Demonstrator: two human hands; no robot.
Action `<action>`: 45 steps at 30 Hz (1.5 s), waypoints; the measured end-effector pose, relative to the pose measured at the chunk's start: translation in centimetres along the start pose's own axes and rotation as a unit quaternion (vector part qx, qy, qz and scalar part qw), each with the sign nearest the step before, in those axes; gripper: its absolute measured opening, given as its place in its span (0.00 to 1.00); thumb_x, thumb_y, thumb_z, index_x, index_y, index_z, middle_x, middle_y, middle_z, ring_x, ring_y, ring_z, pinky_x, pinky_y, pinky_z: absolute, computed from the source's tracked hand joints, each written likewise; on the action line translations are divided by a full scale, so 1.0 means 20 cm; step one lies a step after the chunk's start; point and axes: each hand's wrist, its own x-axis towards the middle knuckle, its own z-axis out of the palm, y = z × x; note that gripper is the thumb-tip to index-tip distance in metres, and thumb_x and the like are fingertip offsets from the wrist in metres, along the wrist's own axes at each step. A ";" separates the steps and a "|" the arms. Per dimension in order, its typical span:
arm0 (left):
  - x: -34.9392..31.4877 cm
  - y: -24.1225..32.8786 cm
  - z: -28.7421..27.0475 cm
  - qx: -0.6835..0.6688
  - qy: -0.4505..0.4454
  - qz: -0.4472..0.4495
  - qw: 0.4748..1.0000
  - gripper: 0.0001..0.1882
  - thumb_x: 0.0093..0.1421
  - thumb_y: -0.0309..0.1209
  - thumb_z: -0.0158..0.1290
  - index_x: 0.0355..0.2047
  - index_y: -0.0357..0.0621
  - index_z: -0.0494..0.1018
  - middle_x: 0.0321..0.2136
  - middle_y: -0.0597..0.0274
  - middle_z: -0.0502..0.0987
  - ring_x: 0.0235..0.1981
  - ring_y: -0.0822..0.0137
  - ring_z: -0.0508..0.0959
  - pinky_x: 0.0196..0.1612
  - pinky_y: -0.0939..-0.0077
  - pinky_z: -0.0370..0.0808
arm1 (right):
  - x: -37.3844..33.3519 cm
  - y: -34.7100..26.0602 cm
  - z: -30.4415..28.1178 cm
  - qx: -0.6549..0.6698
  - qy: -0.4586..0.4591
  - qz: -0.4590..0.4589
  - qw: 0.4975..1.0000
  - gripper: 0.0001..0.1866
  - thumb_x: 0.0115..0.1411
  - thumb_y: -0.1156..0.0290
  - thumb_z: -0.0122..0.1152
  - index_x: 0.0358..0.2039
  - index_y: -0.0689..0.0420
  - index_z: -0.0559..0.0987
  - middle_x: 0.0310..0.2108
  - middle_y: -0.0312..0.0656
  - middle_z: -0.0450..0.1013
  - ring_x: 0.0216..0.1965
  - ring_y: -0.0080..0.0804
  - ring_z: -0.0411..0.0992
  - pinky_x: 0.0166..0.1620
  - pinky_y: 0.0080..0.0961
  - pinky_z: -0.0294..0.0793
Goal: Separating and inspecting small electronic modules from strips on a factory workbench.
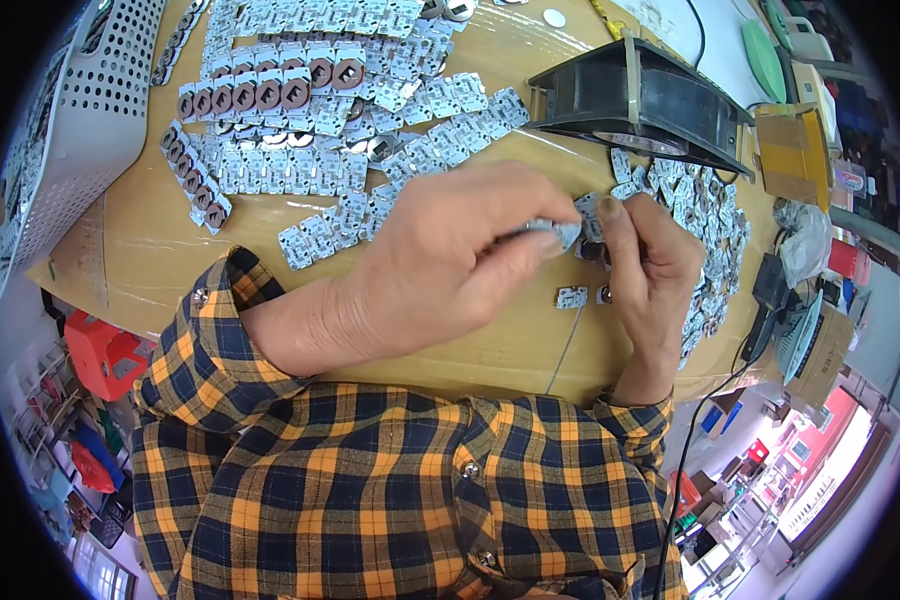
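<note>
My left hand (pixel 455 250) is closed, thumb against forefinger, around a strip of small circuit boards (pixel 567 233) mostly hidden by the fingers. Close to its right, my right hand (pixel 655 262) pinches a small circuit board (pixel 588 212) between thumb and bent forefinger. Whether the two pieces are still joined, I cannot tell. Below the hands, a single small board (pixel 571 297) lies on the brown tabletop (pixel 490 345), with another piece partly covered by my right hand. Rows of joined board strips (pixel 290 170), some bearing round brown parts (pixel 242 96), spread beyond my left hand.
To the right is a heap of loose small boards (pixel 715 225). Behind it stands a black fan-like housing (pixel 660 95). A white perforated basket (pixel 105 105) occupies the far left. A cardboard box (pixel 792 155) and a dark cable (pixel 705 400) are along the right side.
</note>
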 end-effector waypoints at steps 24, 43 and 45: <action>0.01 0.00 -0.02 -0.285 0.007 -0.271 0.919 0.11 0.64 0.22 0.50 0.45 0.29 0.73 0.26 0.59 0.77 0.26 0.74 0.79 0.26 0.83 0.76 | 0.00 -0.03 -0.01 -0.139 0.010 0.070 0.988 0.11 0.58 0.79 0.60 0.20 0.66 0.72 0.14 0.39 0.65 0.16 0.22 0.61 0.21 0.23 0.60; 0.02 0.01 -0.02 -0.329 0.008 -0.277 0.903 0.10 0.63 0.22 0.51 0.44 0.28 0.73 0.27 0.57 0.78 0.25 0.73 0.80 0.24 0.84 0.77 | -0.03 -0.09 0.00 0.146 -0.040 0.078 0.985 0.13 0.64 0.71 0.54 0.24 0.64 0.76 0.19 0.32 0.68 0.18 0.12 0.59 0.22 0.13 0.55; 0.02 0.01 -0.02 -0.334 0.004 -0.282 0.899 0.10 0.63 0.22 0.51 0.44 0.28 0.73 0.27 0.56 0.78 0.25 0.73 0.80 0.23 0.84 0.77 | -0.03 -0.10 0.01 0.176 -0.054 0.080 0.980 0.13 0.65 0.71 0.53 0.25 0.64 0.76 0.20 0.33 0.69 0.17 0.11 0.59 0.20 0.12 0.54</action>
